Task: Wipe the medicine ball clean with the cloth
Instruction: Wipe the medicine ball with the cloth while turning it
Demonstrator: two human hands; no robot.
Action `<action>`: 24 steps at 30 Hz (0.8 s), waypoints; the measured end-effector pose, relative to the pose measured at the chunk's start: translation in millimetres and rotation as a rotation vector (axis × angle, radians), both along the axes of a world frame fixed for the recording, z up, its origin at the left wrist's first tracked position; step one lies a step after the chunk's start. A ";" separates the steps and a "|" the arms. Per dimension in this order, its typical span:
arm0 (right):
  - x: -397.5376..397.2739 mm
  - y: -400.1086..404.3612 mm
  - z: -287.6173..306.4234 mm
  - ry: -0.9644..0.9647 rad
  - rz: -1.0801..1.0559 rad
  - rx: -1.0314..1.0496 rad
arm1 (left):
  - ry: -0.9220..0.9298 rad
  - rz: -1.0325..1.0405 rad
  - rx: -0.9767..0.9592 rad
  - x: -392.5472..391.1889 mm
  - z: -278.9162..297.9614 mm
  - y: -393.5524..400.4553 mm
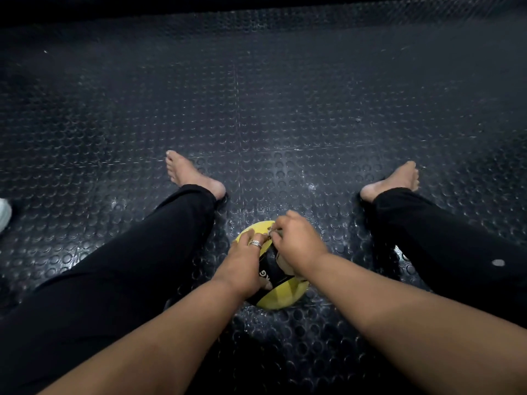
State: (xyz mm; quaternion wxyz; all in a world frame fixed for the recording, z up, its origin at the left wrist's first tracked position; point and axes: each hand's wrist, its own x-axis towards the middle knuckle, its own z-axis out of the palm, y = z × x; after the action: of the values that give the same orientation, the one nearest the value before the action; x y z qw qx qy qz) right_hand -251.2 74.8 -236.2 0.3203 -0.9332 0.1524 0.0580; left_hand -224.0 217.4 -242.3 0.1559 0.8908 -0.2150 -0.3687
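Observation:
A yellow and black medicine ball (281, 295) lies on the floor between my spread legs. My left hand (245, 260), with a ring on one finger, holds the ball's left side, fingers laid over the top and thumb on the near face. My right hand (299, 243) sits on top of the ball with its fingers curled down. Under that hand a pale cloth (283, 265) shows only as a small patch by the wrist and a scrap at the fingertips. The rest of the cloth is hidden.
I sit on a black studded rubber floor (256, 109). My legs in black trousers stretch out on either side of the ball, with my bare left foot (188, 175) and right foot (396, 179) ahead. A white object (4, 213) shows at the left edge.

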 end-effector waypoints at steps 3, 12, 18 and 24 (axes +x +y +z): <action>-10.7 4.5 1.3 -0.039 0.016 -0.037 | 0.026 0.039 -0.040 5.2 -0.6 1.2; -48.8 -0.7 12.2 -0.036 0.057 -0.054 | 0.010 0.039 -0.039 6.5 -0.2 -2.6; -26.1 0.2 4.1 -0.023 0.048 -0.025 | 0.020 0.028 -0.050 11.1 0.3 -2.2; -82.3 -26.1 -10.2 0.134 -0.073 -0.010 | 0.073 0.026 -0.073 25.1 2.3 9.6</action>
State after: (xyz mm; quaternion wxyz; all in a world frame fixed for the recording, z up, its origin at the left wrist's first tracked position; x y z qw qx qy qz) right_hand -333.5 48.7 -246.4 0.3068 -0.9225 0.2078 0.1081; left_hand -198.9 227.0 -240.0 0.2009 0.8732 -0.2107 -0.3910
